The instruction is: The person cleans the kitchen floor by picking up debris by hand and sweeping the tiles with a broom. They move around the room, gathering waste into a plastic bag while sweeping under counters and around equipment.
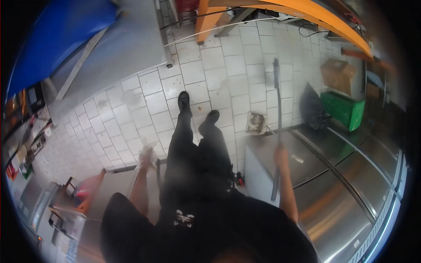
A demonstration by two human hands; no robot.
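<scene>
I look straight down at my black trousers and black shoes [184,100] on a white tiled floor. My right hand [281,154] is closed around a long dark stick [277,94] that stands nearly upright and reaches far forward over the tiles. My left hand [146,157] hangs beside my left leg and is blurred; it seems to hold something pale, but I cannot tell what it is.
A steel counter [333,175] runs along my right. A green crate [344,108], a black bag [310,107] and a cardboard box [337,73] sit beyond it. A flat paper item [256,122] lies on the tiles. An orange frame [307,13] crosses the top. A cluttered shelf [30,144] is at left.
</scene>
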